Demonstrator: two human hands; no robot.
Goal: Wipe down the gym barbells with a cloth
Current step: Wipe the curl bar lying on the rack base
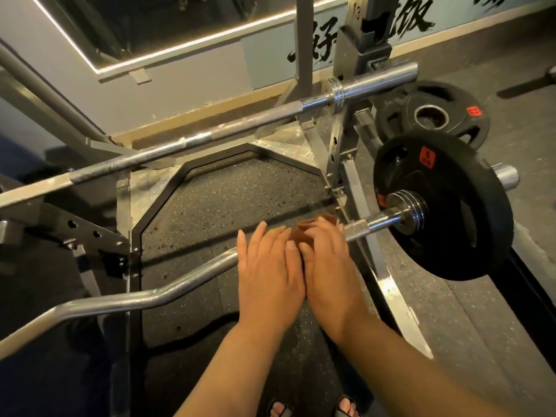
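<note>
Sandalled feet are directly below the hands, on the rubber floor.

Left hand: fingers near straight, laid flat over the curl bar, holding nothing visible.
Right hand: pressed against the left one on its right side, fingers curled down over a brown cloth bunched on the bar. Only scraps of cloth show between and past the fingers. Can't tell if it wraps fully round the bar.

The curl bar runs left of the hands through its bends. To their right it goes through a knurled patch and a chrome collar to a black plate on the sleeve.

Handling, my read:
- Bar is rigid steel and heavy with the plate on. It looks supported, so wipe it in place, don't lift.
- Smooth chrome will let the cloth slide easily. Knurling will snag it, so press harder there.
- Cloth is soft and light. Best hold is wrapped round the bar under a curled palm, with the other hand steadying the bar beside it.
- Watch the fingers at the collar step.

Beyond the hands is the rack, with a straight barbell across it, untouched and well apart from both hands. Beyond and right of them a loose plate lies on the floor past the loaded one.
</note>
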